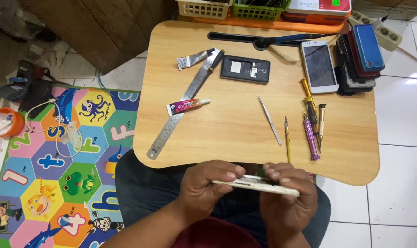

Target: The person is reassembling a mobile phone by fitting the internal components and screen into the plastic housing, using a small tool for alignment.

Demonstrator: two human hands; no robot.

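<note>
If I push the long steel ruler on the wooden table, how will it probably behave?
The steel ruler lies flat, so it would probably slide, not roll. It looks thin and long, so likely stiff but slightly springy. Its upper end touches the crumpled glue tube, which may shift.

We count two hands, the left (204,183) and the right (288,197), gripping one white phone (256,185) between them. On the one wooden table (245,133) we see one opened phone (245,69), one white-framed phone (319,66), one stack of phones (360,57), one steel ruler (183,105), two glue tubes (187,106) (194,58), one pair of tweezers (270,120), one pencil (287,140) and three screwdrivers (310,135) (308,103) (321,120). Beyond it we count two baskets (204,8) (259,9).
</note>
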